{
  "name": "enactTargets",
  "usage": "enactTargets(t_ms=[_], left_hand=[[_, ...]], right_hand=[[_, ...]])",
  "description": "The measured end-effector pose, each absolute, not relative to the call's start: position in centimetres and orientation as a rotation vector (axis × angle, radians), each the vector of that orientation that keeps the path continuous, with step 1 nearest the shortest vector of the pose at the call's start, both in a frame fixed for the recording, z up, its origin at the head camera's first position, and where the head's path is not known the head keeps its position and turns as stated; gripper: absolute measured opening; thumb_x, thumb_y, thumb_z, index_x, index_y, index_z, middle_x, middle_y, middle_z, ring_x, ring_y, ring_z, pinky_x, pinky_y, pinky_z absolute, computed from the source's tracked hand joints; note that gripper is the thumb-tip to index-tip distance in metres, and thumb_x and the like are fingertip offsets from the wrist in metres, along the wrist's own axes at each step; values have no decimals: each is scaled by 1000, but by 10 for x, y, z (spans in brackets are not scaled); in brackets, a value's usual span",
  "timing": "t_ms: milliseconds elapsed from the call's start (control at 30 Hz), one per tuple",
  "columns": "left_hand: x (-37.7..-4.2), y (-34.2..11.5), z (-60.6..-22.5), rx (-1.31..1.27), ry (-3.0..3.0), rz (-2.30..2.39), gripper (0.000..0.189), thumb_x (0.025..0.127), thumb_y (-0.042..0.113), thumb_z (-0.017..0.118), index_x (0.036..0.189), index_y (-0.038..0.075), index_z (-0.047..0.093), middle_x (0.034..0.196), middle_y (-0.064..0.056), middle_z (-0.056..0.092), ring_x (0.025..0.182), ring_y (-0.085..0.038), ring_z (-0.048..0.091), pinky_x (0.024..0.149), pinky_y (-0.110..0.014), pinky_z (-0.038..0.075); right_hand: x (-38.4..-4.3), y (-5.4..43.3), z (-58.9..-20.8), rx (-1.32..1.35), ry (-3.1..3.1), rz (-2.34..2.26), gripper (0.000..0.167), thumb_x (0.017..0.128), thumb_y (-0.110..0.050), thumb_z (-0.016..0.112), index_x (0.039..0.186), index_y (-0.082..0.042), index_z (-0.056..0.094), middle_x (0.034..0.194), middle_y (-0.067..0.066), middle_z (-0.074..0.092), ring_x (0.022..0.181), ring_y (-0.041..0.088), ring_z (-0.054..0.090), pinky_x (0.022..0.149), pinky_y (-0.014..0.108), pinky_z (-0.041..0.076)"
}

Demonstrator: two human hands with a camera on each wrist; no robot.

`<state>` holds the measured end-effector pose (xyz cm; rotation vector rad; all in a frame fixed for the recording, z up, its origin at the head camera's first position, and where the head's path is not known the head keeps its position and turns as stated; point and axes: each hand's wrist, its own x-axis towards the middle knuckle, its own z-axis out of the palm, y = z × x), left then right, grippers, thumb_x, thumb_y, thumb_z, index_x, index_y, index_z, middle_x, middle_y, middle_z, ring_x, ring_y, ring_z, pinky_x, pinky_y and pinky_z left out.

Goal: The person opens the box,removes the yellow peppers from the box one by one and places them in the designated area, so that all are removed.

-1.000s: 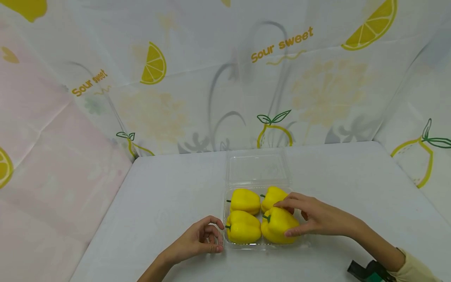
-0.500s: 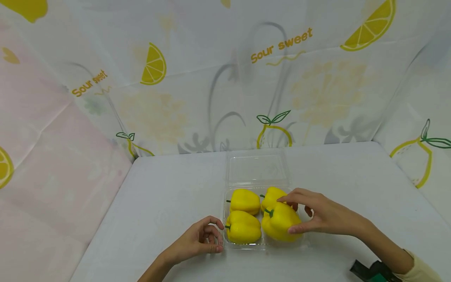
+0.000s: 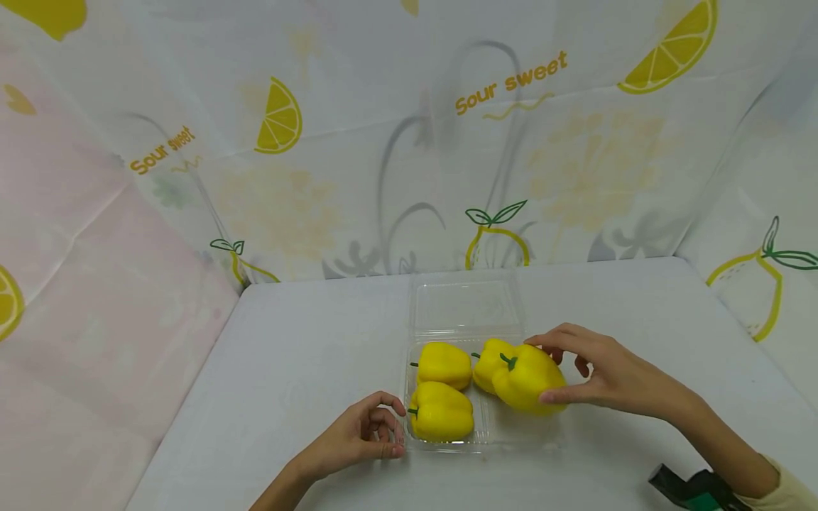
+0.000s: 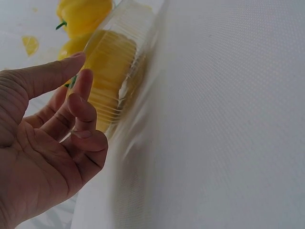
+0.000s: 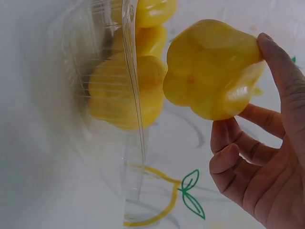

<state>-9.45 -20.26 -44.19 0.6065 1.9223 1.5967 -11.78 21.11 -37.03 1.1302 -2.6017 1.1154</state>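
Observation:
A clear plastic container (image 3: 520, 433) lies with its lid folded back. Two yellow bell peppers sit in its left half, a rear one (image 3: 445, 364) and a front one (image 3: 442, 413); another yellow bell pepper (image 3: 486, 362) is at the back right. Between thumb and fingers my right hand (image 3: 591, 365) holds a yellow bell pepper (image 3: 533, 383), raised above the container's rim in the right wrist view and partly covering the back right one in the head view. My left hand (image 3: 354, 433), fingers bent, pinches the container's left rim near the front corner.
The transparent lid (image 3: 468, 305) extends toward the back of the white table (image 3: 307, 355). Behind the table hangs a lemon-print cloth (image 3: 358, 177). A black and green device (image 3: 696, 490) is at the right wrist, by a cream sleeve.
My right hand has lifted the front right bell pepper out of its place and carried it up, back and to the right. The left hand stays where it was.

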Motion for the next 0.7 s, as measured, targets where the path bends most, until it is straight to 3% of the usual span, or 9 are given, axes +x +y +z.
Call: enactTargets(t_ms=[433,700], left_hand=[[-95,-202,-440,574,1938,1577,48,87,14,77,125,6,50,95,-7,68,70,-9,55,60,-17,43],[-95,-202,-441,555,1950,1569,48,86,15,78,125,8,51,95,-7,67,72,-9,55,60,-17,43]], right_hand=[[-119,227,-364,920,-2628,970,59,75,-30,88,128,-26,61,104,-17,56,87,2,49,61,21,44],[-122,235,-367,798,-2643,944,57,74,-28,88,125,-21,64,105,-15,58,85,4,51,58,20,40]])
